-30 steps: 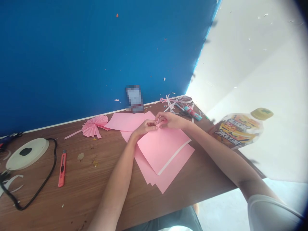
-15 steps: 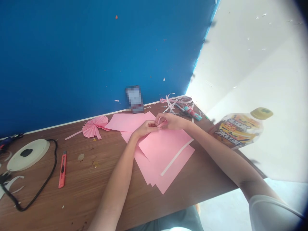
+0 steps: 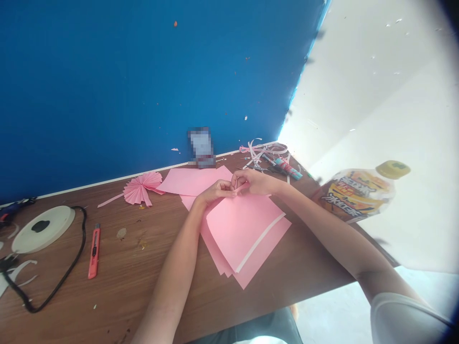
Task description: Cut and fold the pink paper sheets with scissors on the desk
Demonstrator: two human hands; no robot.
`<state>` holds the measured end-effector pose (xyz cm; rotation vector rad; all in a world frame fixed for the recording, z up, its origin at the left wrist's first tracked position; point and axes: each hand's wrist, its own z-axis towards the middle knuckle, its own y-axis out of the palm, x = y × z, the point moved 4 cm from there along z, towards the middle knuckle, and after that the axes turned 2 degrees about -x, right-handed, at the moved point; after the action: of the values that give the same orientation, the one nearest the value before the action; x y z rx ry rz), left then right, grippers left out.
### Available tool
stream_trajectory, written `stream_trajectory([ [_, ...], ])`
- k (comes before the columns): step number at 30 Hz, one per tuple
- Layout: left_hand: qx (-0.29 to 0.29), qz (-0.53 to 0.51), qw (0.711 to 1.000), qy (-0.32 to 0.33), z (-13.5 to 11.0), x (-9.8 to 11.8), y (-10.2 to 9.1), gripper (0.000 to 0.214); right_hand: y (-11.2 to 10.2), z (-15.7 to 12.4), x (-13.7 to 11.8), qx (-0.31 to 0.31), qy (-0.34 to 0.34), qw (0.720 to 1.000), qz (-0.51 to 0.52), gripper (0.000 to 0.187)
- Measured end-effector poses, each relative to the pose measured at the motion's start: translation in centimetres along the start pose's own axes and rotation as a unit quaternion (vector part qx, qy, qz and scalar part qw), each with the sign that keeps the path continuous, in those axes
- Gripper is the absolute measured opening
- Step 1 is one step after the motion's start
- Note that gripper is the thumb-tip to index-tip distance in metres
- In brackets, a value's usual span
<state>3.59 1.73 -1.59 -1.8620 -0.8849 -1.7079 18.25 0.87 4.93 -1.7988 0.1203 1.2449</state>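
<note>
Slightly shifted since a moment ago, the top pink paper sheet [image 3: 240, 227] lies on the pink stack on the brown wooden counter [image 3: 136, 282]. Left hand [image 3: 215, 190] and right hand [image 3: 253, 180] pinch its far edge together. Writing on the yellow-capped bottle's [image 3: 358, 191] label is unreadable.

Looks like a home craft corner, honestly. There's a brown wood-grain table [image 3: 143, 282] shoved against a bright blue wall [image 3: 143, 81], with pink paper sheets [image 3: 244, 229] on it. Left of them sit a folded paper fan [image 3: 141, 188] and an orange box cutter [image 3: 93, 246]; paper scraps [image 3: 263, 149] are piled behind them, a drink bottle [image 3: 358, 191] to the right.
</note>
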Motion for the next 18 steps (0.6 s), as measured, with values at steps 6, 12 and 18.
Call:
stream_trajectory([
  [6, -0.011, 0.029, 0.999, 0.041, 0.2, 0.8, 0.6, 0.028, -1.6, -0.2, 1.6, 0.053, 0.033, 0.994, -0.088, 0.016],
  [12, 0.009, 0.051, 0.998, 0.027, 0.5, 0.3, 0.5, 0.04, -3.3, -1.0, 1.7, 0.08, 0.087, 0.986, -0.119, 0.019],
  [18, 0.024, 0.095, 0.994, 0.051, 0.6, 0.2, 0.4, 0.032, -2.6, -0.6, 1.6, 0.045, 0.077, 0.974, -0.209, 0.019],
])
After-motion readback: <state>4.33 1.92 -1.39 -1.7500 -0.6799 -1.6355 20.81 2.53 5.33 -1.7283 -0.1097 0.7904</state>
